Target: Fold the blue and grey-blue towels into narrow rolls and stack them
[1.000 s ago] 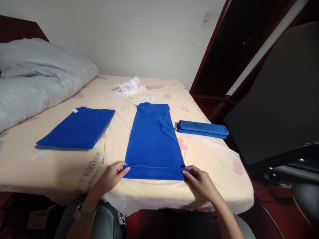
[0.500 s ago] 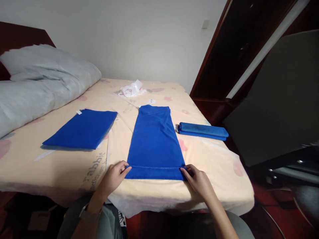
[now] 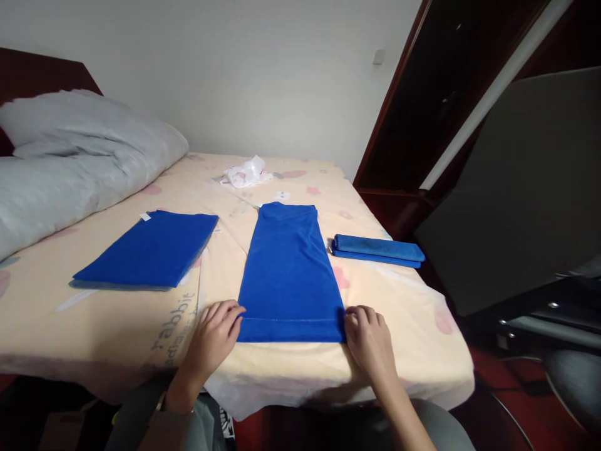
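A long blue towel (image 3: 290, 269) lies flat on the bed, a narrow strip at its near end folded over with a stitched edge across it. At the left end of that fold, my left hand (image 3: 218, 329) is closed on the towel's edge, fingers curled and the thumb underneath hidden. My right hand (image 3: 370, 332) grips the fold's right end, its fingertips bent in against the cloth. To the left rests a flat stack of blue towels (image 3: 150, 250) with a white tag. Two narrow folded blue towels (image 3: 378, 249) lie to the right.
A crumpled white plastic bag (image 3: 248, 172) sits toward the back of the bed (image 3: 413, 319). Along the left is a grey quilt (image 3: 94, 144). The bed's near edge runs just in front of my knees, and a dark cabinet (image 3: 399, 106) stands at the right.
Both hands have rolled over the fold's ends, so the backs of the fingers now show more. The stitched edge looks flatter against the towel. The view has shifted slightly.
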`<state>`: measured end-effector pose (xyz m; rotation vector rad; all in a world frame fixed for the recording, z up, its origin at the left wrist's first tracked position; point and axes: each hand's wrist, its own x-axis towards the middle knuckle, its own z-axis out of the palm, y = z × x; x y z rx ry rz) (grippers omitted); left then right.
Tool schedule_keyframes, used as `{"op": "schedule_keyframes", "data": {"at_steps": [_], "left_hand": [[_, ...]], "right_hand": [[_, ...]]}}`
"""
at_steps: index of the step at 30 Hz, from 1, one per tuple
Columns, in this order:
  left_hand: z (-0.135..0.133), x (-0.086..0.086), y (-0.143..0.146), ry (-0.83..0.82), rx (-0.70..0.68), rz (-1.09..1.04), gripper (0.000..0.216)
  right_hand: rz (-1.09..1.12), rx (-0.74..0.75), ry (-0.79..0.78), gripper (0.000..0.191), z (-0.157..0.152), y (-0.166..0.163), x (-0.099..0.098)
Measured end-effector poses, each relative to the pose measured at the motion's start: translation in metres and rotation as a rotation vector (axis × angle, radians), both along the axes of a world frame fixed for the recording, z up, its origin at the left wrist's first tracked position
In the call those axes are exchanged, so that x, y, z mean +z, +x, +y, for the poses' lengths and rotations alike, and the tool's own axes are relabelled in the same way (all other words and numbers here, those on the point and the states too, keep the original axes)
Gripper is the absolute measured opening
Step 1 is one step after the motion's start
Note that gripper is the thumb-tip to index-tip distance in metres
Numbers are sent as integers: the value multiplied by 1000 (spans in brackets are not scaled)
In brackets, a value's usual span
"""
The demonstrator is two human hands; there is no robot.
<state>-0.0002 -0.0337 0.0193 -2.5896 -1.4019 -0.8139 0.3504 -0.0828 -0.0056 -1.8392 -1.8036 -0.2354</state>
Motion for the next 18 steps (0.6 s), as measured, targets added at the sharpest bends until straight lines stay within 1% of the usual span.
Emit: {"op": "schedule_keyframes", "data": {"at_steps": [2,3,4,6,8,10,12,15,18], "left_hand": [[-11,6,15,41,-111,6,27],[-17,7,25,38,-176,32,30],[-22,7,35,30,-241,70,34],[-31,3,53,13,-333,153,45],[-33,-6,63,-10,-360,207,53],[-30,-15,63,-60,-355,241,55],[-25,-21,55,-121,-365,272,55],[-18,-22,37,-197,-380,291,55],[-14,-21,19,-253,-334,264,54]], "right_hand": [[8,136,116,24,-4,-16,4],[-2,239,134,28,-6,-27,6],[-23,350,118,33,-8,-38,8],[-84,549,38,42,-11,-59,8],[-107,649,-33,44,-11,-71,4],[-89,658,-62,45,-8,-71,-3],[-71,635,-85,47,-6,-59,-10],[-46,594,-103,51,-6,-31,-19],[-14,543,-136,50,-9,-5,-26]]}}
